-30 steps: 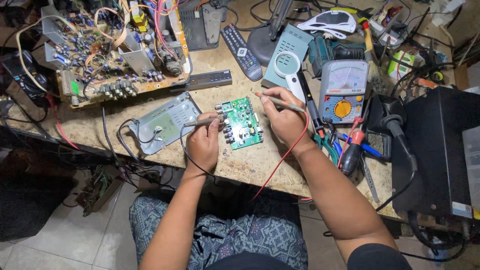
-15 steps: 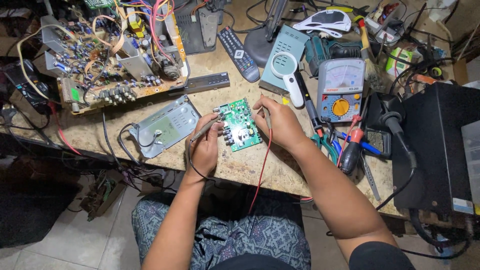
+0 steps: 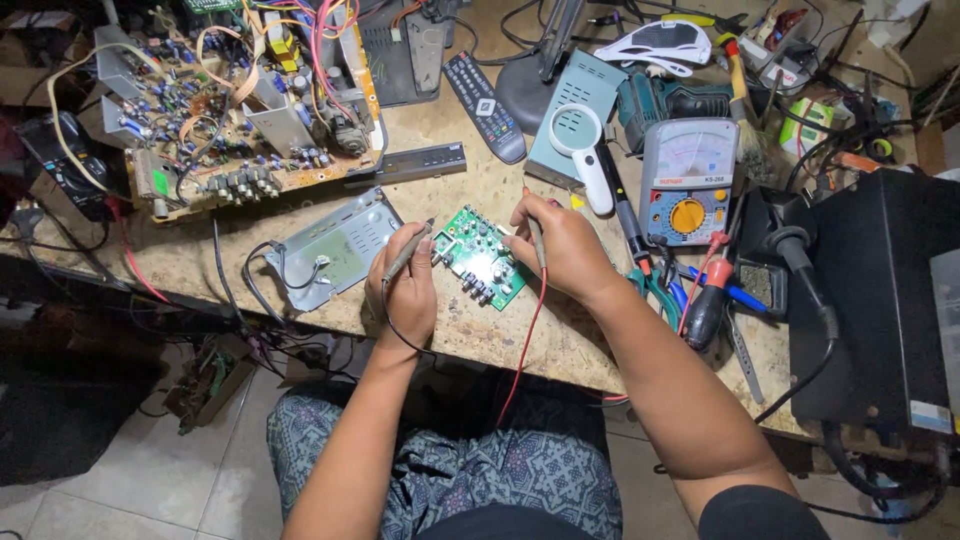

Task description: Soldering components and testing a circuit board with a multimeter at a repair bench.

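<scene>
Two probes on a small green circuit board [image 3: 481,257]

Left hand [image 3: 405,290] clamps a grey probe [image 3: 408,252], right hand [image 3: 560,248] a red-leaded probe [image 3: 536,240]; both tips meet the board mid-bench, contact points hidden by fingers.

A worn, speckled bench [image 3: 480,330] crowded with clutter stands over a pale tiled floor [image 3: 130,490]. Daylight-like, even light falls from above; the bench's underside lies in shadow.
</scene>
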